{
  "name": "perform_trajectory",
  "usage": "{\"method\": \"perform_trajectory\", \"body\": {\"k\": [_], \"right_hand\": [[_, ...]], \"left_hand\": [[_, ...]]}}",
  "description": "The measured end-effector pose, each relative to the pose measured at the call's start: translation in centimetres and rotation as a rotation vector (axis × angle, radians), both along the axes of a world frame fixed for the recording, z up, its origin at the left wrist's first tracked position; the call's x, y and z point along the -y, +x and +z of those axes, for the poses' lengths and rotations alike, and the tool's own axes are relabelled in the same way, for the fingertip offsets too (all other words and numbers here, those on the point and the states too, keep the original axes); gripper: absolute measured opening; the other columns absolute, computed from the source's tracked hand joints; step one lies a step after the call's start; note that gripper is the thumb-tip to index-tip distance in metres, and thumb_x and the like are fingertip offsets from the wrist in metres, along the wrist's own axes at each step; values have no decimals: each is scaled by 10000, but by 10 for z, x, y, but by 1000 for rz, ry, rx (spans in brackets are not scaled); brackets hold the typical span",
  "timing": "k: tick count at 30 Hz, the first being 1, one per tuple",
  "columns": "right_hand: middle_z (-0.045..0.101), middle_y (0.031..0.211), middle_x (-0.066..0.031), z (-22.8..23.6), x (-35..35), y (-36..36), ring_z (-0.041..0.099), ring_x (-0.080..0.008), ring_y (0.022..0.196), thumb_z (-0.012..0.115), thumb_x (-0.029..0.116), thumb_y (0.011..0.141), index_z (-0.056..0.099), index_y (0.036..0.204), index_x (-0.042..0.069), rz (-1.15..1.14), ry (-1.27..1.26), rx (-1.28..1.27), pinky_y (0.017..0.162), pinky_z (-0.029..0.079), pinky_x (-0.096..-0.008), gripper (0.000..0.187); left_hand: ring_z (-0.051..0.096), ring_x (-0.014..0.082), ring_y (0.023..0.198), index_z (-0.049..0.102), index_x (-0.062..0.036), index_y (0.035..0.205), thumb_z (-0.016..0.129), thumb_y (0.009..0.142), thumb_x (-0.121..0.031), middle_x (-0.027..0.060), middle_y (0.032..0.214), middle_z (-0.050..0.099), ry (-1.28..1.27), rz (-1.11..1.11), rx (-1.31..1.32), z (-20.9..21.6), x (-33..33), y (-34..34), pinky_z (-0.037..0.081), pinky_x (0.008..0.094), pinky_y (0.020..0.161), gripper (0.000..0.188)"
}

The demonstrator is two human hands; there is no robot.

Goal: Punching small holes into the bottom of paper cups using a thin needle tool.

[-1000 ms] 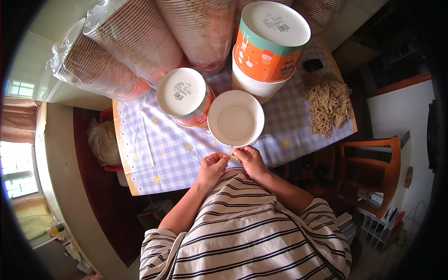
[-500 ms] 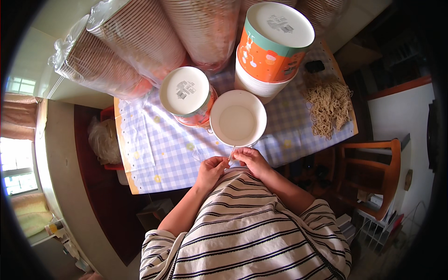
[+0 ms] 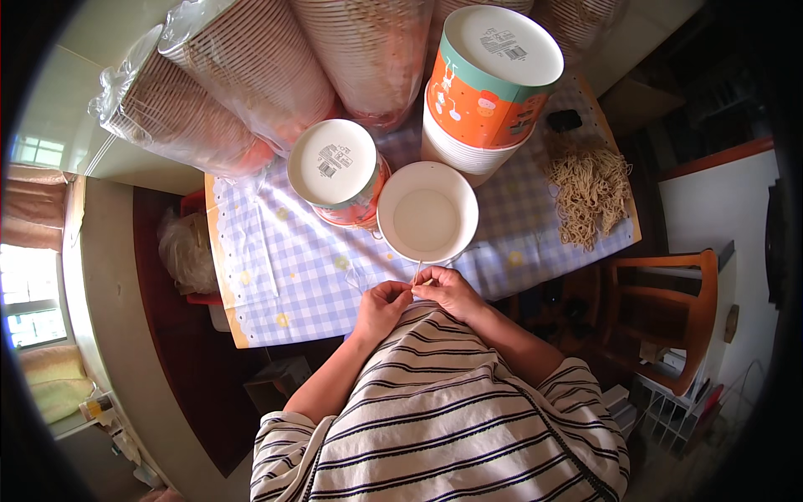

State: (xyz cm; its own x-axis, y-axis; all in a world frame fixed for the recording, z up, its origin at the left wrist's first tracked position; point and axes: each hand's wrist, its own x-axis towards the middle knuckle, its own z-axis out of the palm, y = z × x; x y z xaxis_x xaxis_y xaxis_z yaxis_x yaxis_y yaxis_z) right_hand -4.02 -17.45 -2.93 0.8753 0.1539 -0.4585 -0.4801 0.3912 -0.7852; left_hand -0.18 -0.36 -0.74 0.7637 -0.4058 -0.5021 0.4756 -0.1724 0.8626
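Observation:
Just in front of the table's near edge, my left hand (image 3: 382,308) and my right hand (image 3: 449,293) meet fingertip to fingertip. Both are closed in a pinch on a thin pale cord (image 3: 418,268), which runs up to the near rim of a white paper bucket (image 3: 426,212). The bucket's mouth faces me and its inside is bare. Where the cord's end lies is hidden by my fingers. To the left of the bucket stands an upturned printed paper bucket (image 3: 333,162), with a bit of cord showing at its lower edge.
A tall stack of upturned orange-and-green buckets (image 3: 485,105) rises behind. Plastic-wrapped bucket stacks (image 3: 251,63) fill the far left. A heap of beige cords (image 3: 590,197) and a small black object (image 3: 564,120) lie right on the checked tablecloth (image 3: 305,284). A wooden chair (image 3: 707,318) stands right.
My fingertips have shifted slightly and drawn closer together on the cord. The buckets and the cord heap stay where they were.

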Motion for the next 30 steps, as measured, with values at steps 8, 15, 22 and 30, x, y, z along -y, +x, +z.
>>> {"method": "perform_trajectory", "body": {"k": [8,15,22,30], "right_hand": [[616,811,15,-2,-1,2,535,-45,722,674,136,845,628,912,38,11,-47,46,674,449,-200,128],[605,795,34,-2,-5,2,477,-31,655,654,169,864,629,922,50,-187,-6,-57,618,396,-178,135],[633,796,-22,2,-9,8,470,-56,580,654,182,867,616,922,47,-354,206,-124,548,375,-189,151],[606,784,-30,8,-6,8,398,-39,514,639,175,880,594,923,55,-372,283,-137,496,322,-190,135]], "left_hand": [[556,58,678,640,47,909,615,871,-67,22,776,649,31,-27,20,2,0,1,455,200,621,123],[548,60,650,657,16,892,638,837,-151,25,731,648,263,-260,178,4,-1,5,460,231,604,178],[619,231,623,673,-33,821,631,758,-147,128,737,660,362,-401,324,13,1,8,500,330,623,137],[614,321,653,656,-30,772,611,741,-143,145,720,631,338,-470,432,8,2,11,504,387,638,125]]}}
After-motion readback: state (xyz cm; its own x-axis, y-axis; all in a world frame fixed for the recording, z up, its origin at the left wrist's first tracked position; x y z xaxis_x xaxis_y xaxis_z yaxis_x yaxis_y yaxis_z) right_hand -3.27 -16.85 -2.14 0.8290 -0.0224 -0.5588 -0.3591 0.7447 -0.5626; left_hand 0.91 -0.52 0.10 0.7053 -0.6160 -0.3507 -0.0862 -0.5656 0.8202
